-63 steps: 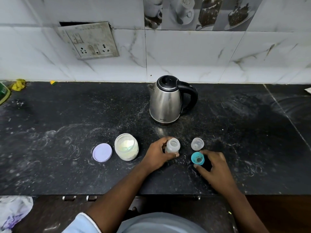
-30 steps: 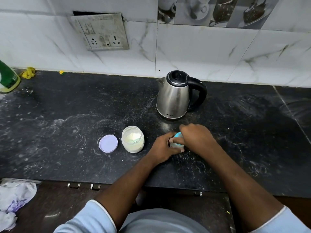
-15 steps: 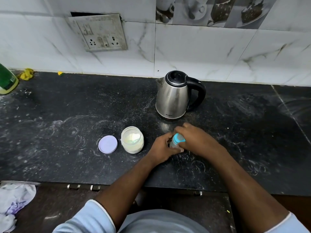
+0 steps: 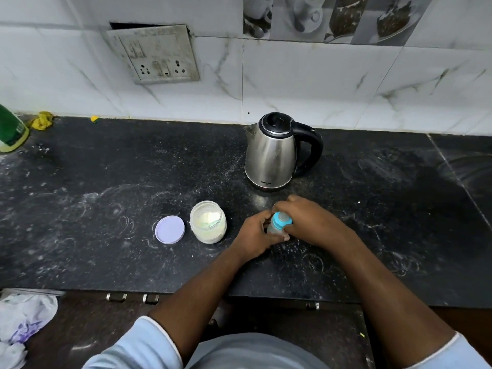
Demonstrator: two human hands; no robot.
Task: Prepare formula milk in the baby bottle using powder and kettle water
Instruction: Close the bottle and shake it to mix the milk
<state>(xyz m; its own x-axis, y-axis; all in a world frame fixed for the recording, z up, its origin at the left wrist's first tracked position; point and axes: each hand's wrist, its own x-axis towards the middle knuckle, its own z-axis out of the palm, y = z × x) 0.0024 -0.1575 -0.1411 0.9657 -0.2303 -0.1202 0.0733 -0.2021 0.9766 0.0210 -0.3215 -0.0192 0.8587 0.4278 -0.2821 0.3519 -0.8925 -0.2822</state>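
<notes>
Baby bottle in both hands, powder jar and kettle on the counter

The small clear baby bottle (image 4: 273, 229) carries a teal collar (image 4: 281, 221) with a pale teat on top; the left hand (image 4: 254, 235) grips its body and the right hand (image 4: 311, 221) curls round the collar. Just to its left stands the open powder jar (image 4: 208, 222), holding pale powder, its lilac lid (image 4: 169, 229) flat beside it. The steel kettle (image 4: 270, 153) stands upright behind, black lid closed, handle to the right.
</notes>
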